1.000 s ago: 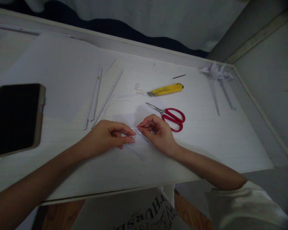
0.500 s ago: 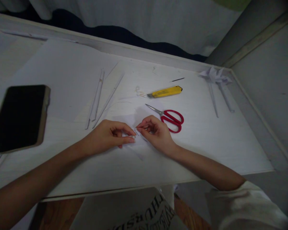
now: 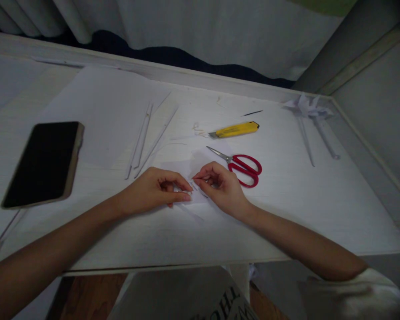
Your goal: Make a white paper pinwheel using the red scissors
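Close together near the front of the table, my left hand and my right hand work with fingertips pinched a small gap apart. A tiny white bit shows at the left thumb and forefinger; its kind is too small to tell. Whatever the right thumb and forefinger hold is likewise too small to make out. Under both hands lies white paper, partly covered by them. Just beyond my right hand rest red-handled scissors, their blades closed and pointing left. Farther back lies a yellow utility knife, its blade tip showing.
A dark-screened phone lies at left on the table. Rolled paper sticks and a large white sheet are behind my left hand. String, a thin black rod and a folded paper piece sit farther back.
The whole view has shifted, so the table's contents appear slightly farther right. Both hands keep almost the same pinched pose over the paper.
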{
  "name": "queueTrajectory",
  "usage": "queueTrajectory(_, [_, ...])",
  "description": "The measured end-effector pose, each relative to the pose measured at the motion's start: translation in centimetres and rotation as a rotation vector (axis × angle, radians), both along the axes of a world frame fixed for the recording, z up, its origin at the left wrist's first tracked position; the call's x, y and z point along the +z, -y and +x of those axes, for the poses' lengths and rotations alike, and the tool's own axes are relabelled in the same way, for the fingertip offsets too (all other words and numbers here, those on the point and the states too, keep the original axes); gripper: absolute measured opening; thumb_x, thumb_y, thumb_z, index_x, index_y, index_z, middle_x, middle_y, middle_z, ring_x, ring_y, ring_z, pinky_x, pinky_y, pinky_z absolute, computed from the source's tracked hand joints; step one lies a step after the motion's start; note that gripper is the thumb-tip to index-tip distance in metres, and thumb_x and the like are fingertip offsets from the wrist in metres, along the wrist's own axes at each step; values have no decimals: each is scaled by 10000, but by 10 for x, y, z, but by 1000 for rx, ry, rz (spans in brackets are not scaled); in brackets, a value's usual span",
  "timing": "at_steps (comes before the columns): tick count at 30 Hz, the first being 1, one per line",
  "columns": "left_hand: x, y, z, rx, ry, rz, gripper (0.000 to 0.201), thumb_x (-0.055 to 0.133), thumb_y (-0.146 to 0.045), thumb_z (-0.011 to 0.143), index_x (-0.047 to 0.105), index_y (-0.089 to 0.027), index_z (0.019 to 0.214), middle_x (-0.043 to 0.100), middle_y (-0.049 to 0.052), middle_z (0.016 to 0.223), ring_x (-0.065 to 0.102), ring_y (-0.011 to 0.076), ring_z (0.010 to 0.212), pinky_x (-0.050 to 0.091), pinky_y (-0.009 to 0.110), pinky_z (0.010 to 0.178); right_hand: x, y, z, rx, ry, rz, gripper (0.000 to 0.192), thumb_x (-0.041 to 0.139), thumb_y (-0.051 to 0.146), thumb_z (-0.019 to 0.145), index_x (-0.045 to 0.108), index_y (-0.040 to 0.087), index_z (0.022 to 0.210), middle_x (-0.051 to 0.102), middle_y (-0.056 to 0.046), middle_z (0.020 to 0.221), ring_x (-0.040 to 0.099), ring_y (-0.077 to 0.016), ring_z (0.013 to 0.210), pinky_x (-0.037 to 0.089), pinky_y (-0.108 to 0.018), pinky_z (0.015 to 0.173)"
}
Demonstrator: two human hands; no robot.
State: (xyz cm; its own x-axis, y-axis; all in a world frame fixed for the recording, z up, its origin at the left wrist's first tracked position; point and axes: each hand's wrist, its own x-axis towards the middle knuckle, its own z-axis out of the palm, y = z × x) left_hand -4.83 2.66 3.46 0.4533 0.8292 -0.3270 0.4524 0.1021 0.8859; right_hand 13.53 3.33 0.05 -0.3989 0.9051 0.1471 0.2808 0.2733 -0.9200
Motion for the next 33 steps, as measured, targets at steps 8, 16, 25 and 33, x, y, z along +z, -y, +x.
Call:
queueTrajectory(8, [-2,0,0,-4,8,25,180,645,-265,644,645,-151,784,534,-59,419,467,51,389,328,120,392,1,0,1,17,25,-15,85,533,157,740,500,179,815,592,-11,758,559,-100,659,433,-213,548])
queueTrajectory(16, [-1,1,-1,-26,8,3,181,649,-270,644,649,-146,776,520,-57,419,453,46,392,317,121,396,4,2,1,38,21,-51,104,516,135,739,496,179,831,596,-13,780,555,-97,666,411,-206,536])
queueTrajectory(25, [-2,3,-1,-47,15,32,203,646,-302,638,652,-144,765,438,-69,419,359,37,381,258,133,370,8,2,-1,29,50,-60,77,556,155,709,511,171,768,545,15,694,470,-67,551,362,-191,472])
queueTrajectory(33, [-2,2,-1,-55,15,26,202,650,-296,635,657,-148,771,447,-64,432,363,40,392,271,134,382,2,1,0,21,-25,-109,56,530,158,728,488,178,758,557,1,713,519,-94,624,412,-222,548])
